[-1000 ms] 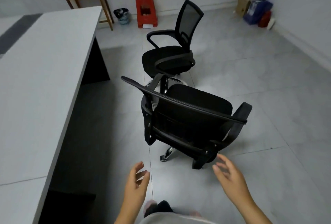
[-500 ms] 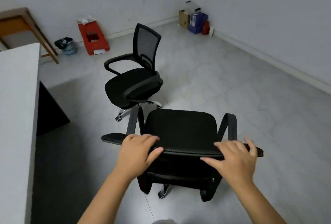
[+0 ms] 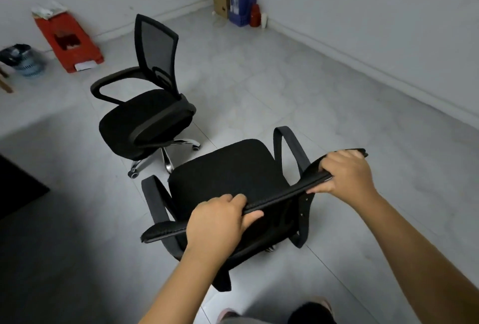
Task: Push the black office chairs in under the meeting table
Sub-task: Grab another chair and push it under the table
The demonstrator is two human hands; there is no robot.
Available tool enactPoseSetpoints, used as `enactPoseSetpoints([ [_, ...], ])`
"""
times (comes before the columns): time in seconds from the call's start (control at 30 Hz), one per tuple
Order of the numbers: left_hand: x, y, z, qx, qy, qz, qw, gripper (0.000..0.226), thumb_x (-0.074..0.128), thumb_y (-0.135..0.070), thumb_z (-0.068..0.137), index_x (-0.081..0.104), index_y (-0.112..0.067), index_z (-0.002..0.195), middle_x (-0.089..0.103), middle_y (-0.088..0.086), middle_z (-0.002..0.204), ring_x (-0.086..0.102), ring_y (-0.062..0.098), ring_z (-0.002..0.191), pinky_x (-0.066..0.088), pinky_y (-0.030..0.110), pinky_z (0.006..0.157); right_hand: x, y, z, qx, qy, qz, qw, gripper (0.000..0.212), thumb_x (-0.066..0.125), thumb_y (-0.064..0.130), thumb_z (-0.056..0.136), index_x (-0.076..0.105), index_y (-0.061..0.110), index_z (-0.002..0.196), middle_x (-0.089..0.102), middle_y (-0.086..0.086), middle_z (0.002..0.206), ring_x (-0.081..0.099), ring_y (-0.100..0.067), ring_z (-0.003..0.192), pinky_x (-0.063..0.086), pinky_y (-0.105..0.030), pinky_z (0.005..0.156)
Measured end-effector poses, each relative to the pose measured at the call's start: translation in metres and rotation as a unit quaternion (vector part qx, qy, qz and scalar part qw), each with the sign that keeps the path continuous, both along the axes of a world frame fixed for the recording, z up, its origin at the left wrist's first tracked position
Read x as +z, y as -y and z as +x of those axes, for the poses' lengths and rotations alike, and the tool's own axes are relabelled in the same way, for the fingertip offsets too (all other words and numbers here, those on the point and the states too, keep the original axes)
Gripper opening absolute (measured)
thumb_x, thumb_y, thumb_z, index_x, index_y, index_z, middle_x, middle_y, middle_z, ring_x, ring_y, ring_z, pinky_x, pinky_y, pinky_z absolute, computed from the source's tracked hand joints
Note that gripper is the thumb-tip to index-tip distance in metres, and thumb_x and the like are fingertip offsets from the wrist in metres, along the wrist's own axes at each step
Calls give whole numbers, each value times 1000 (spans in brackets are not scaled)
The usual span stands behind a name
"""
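You have the near chair [image 3: 223, 168] by the top edge of its backrest: your left hand [image 3: 216, 220] is wrapped around the rim left of centre, fingers [image 3: 233, 200] curled over the front and thumb beneath, and your right hand [image 3: 346, 172] is closed on the rim close to its right end. The chair stands on the tiled floor [image 3: 311, 90] directly in front of you, seat facing away. The second chair [image 3: 145, 116] sits just beyond it, to the left, apart from it and untouched. Only a dark corner of what looks like the meeting table [image 3: 15, 186] shows at the left edge. You are at the grip-and-steer step for the first chair. Next, I judge, you need to swing it leftward toward the table and roll it under, minding the second chair's base.
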State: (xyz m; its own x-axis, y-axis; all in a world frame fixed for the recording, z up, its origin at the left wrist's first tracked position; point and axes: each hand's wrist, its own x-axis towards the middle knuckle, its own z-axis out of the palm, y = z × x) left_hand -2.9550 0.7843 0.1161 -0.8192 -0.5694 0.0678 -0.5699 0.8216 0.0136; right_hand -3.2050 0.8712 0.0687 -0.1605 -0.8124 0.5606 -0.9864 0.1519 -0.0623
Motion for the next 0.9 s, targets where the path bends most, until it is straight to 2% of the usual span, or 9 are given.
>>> enactPoseSetpoints([
  [0.07,-5,-13,-25,31,21,39,999,46,32,-60,86,52,-19,90,59,-2,87,61,19,82,30,27,52,1,2,-26,13,-6,21,1000,69,43,76,55,53,9,46,48,-2,43,50,-22,42,20,-26,56],
  [0.17,-8,-35,-67,44,73,50,995,44,29,-56,91,50,-18,100,57,1,96,59,20,92,33,27,60,0,3,-68,49,-12,38,998,66,43,74,53,54,9,47,49,-2,45,50,-22,45,22,-27,57],
  [0.27,-12,-58,-108,98,59,31,993,42,30,-55,91,49,-18,95,43,-2,76,60,19,82,29,26,51,-1,6,-108,98,7,43,994,67,43,73,54,53,7,49,49,-4,47,49,-23,46,23,-28,58],
  [0.37,-13,-69,-140,131,20,7,991,35,65,-46,76,50,-15,68,41,-2,49,54,20,42,15,20,37,1,14,-139,131,9,41,990,67,41,73,54,53,7,48,48,-3,46,49,-24,47,32,-28,61],
  [0.43,-16,-72,-156,163,21,-1,986,42,76,-42,63,45,-15,54,40,-2,37,43,20,27,8,12,38,2,19,-155,159,14,43,986,69,43,76,54,52,8,47,48,-3,45,48,-23,45,39,-26,58],
  [0.53,-16,-76,-175,214,-1,2,977,40,63,-47,75,42,-17,58,41,-4,46,48,21,38,13,15,38,2,28,-176,190,10,29,981,69,40,76,57,46,9,45,43,-3,43,43,-22,42,32,-25,55],
  [0.63,-14,-74,-196,246,-9,-17,969,36,56,-49,80,52,-17,67,44,-6,54,55,20,49,20,18,39,-3,41,-199,212,-4,-5,977,71,39,80,58,41,11,44,40,-1,41,40,-21,40,28,-23,53],
  [0.8,-13,-60,-247,268,34,-21,963,42,75,-48,60,45,-21,49,30,-9,39,42,10,28,4,10,36,-7,79,-249,254,3,-21,967,74,33,82,64,43,12,44,40,-1,41,39,-20,40,28,-25,52],
  [0.9,-16,-53,-283,287,13,-51,957,40,60,-52,71,46,-23,48,39,-5,33,41,10,26,3,10,39,-6,99,-283,278,3,-17,960,73,33,81,65,45,12,44,42,1,42,41,-19,41,24,-23,55],
])
